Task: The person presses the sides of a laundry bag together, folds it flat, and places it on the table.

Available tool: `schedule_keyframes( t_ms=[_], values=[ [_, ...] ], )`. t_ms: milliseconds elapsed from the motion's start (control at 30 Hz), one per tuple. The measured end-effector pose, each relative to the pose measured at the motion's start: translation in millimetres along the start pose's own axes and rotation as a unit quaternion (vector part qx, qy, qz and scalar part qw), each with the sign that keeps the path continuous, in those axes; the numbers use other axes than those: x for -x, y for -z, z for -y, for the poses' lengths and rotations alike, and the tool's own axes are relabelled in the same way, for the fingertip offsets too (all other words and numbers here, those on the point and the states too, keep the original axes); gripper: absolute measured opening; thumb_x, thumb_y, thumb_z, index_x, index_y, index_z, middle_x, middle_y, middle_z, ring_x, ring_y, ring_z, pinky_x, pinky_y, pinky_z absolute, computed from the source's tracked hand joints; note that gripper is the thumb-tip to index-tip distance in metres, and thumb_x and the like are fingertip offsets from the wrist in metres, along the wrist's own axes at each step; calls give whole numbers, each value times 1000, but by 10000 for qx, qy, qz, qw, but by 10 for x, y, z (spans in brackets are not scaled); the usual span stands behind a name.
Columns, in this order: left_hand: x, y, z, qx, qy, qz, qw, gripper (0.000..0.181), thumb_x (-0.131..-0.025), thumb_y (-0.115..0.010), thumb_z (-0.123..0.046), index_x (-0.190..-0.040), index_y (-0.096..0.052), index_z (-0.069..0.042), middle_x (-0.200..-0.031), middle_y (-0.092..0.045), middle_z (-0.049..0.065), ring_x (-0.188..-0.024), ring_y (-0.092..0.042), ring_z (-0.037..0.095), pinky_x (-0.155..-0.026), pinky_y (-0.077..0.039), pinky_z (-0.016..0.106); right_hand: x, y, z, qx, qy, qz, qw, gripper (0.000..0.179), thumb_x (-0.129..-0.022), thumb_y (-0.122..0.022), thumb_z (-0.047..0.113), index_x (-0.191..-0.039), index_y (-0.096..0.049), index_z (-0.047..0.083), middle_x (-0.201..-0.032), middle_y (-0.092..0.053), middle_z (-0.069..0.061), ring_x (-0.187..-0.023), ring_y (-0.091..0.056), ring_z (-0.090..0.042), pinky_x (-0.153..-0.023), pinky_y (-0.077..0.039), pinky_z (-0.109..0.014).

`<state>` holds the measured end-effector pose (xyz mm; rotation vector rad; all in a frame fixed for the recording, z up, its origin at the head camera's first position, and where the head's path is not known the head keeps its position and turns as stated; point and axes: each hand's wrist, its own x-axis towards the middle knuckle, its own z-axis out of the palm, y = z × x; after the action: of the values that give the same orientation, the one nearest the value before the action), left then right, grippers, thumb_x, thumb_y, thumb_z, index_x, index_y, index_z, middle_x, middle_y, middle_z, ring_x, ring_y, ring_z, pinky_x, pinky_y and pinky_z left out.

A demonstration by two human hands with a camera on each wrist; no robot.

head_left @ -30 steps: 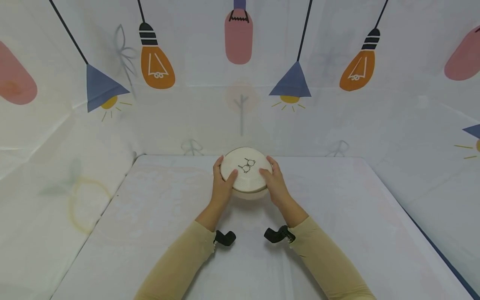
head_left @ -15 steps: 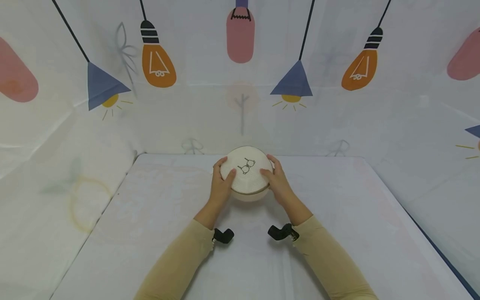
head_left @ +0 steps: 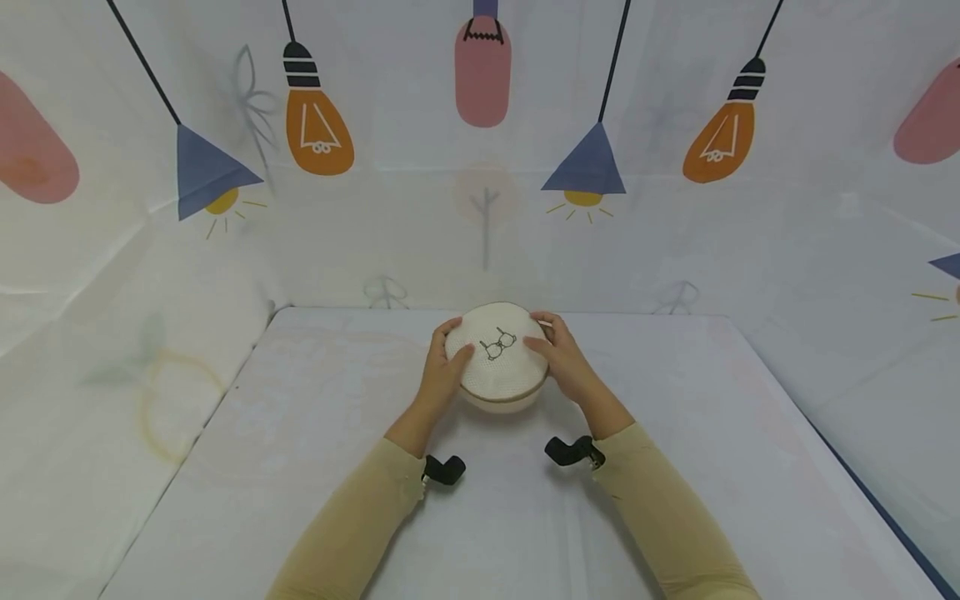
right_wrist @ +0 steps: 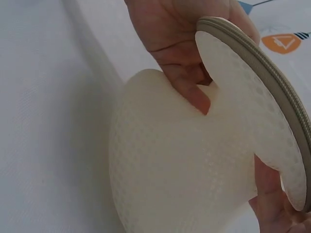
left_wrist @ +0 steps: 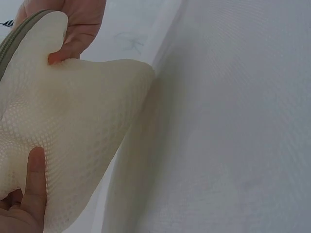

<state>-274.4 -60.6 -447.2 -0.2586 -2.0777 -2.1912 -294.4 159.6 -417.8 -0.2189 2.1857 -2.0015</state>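
A round, cream-white mesh laundry bag with a small bra-like drawing on its top is held between both hands, toward the table's far edge. My left hand grips its left side, thumb on the top face and fingers around the edge. On the opposite side, my right hand holds the rim in the same way. In the right wrist view, a grey-brown zipper runs round the bag's rim, and fingertips press dents into the mesh underside. The inside of the bag is hidden.
A white-covered table spreads beneath the hands. Behind it hangs a pale sheet printed with lamps and bulbs. Black camera mounts stick inward from both wrists.
The bag has shifted slightly to the right and toward me, and its drawing has turned a little. Both hands have moved with it, keeping their hold; the right forearm has swung slightly outward.
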Motion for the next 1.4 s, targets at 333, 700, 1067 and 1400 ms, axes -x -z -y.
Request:
schedule_keyframes(
  t_ms=[333,700,1067,1400],
  values=[
    [-54,30,50,84,167,397,9990,55,-102,-52,-10,-154,-31,-11,-163,-24,7,-149,-26,23,-121,-20,36,-30,31,-39,-376,77,495,9980,63,-98,-63,9,-154,-36,17,-164,-23,-4,-141,-37,-27,-100,-47,-29],
    [-48,16,44,211,180,398,9988,57,-101,-54,-10,-153,-30,-12,-162,-26,7,-149,-26,21,-122,-19,37,-11,-6,-51,-1564,-70,466,9866,61,-95,-62,-4,-151,-41,10,-154,-38,-13,-105,-65,-18,-80,-58,-25],
    [-9,9,50,168,202,427,9987,57,-101,-53,-9,-153,-29,-13,-163,-24,6,-151,-21,20,-122,-15,35,2,-47,-55,-1888,-146,177,9817,63,-95,-59,-8,-153,-38,10,-149,-42,-18,-100,-68,-17,-81,-58,-27],
    [42,-9,2,-7,206,650,9977,64,-103,-52,-11,-158,-19,-12,-168,-6,8,-154,-4,20,-123,-6,35,-25,-60,-84,-2268,-148,-151,9737,65,-96,-59,-5,-154,-37,12,-154,-39,-16,-113,-62,-18,-90,-55,-27]
  ],
)
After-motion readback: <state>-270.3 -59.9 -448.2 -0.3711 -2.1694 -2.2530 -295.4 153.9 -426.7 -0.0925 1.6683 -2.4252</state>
